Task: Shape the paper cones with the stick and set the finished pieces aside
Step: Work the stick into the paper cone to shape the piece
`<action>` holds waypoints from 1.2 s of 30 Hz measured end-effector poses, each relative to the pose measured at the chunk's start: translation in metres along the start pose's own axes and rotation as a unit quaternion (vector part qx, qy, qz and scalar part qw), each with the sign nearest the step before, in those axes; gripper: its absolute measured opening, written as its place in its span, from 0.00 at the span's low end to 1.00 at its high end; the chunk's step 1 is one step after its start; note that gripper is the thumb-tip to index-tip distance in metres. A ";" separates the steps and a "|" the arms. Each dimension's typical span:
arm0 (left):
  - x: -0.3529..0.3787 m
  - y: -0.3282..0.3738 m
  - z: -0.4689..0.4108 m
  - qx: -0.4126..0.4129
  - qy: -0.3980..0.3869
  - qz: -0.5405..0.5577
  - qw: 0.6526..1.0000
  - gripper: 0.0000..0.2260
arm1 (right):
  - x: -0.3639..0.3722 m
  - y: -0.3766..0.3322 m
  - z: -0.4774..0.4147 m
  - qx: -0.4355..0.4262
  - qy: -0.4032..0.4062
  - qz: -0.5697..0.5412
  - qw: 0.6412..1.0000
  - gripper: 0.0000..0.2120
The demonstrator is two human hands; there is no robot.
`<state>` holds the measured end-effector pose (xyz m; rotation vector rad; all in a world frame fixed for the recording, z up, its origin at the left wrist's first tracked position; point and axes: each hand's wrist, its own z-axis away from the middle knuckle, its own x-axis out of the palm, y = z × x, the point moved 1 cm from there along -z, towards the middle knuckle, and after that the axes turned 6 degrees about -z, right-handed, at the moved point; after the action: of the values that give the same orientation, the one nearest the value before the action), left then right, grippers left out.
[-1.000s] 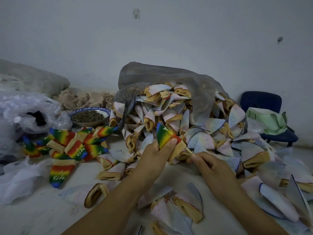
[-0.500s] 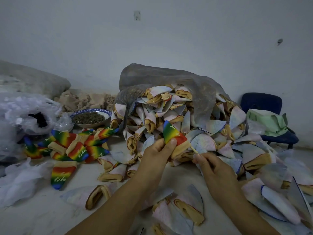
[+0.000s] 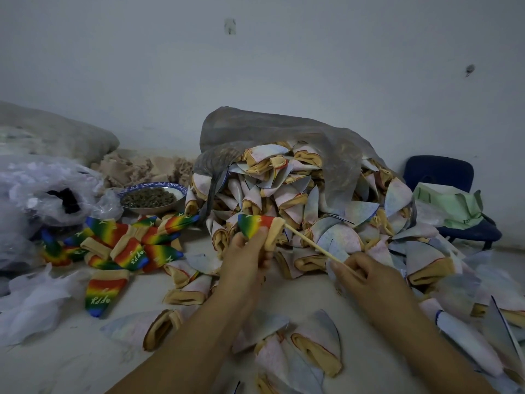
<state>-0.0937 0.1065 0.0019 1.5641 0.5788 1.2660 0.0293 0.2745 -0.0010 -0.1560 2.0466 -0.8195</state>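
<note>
Shaping: L hand (image 3: 244, 260) grips rainbow cone (image 3: 257, 226), R hand (image 3: 366, 277) pinches stick (image 3: 309, 243), tip at its mouth. Next prob.: cone onto rainbow pile (image 3: 127, 245), left of L hand.

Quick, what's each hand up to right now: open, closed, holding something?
Left hand: closed round the rainbow cone.
Right hand: closed, pinching the stick, its tip at the cone's mouth.

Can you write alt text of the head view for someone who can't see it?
The left hand grips a rainbow-striped paper cone while the right hand holds a thin wooden stick at its open end. Pale paper cones are heaped behind.
</note>
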 end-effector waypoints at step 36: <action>0.016 -0.007 0.023 0.083 -0.135 -0.183 0.970 0.16 | 0.003 -0.035 0.014 0.028 -0.026 -0.363 0.931 0.14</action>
<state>-0.0656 0.1130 0.0037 1.6408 0.7692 0.7291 0.0316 0.2396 0.0133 -0.9321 1.9095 -1.2939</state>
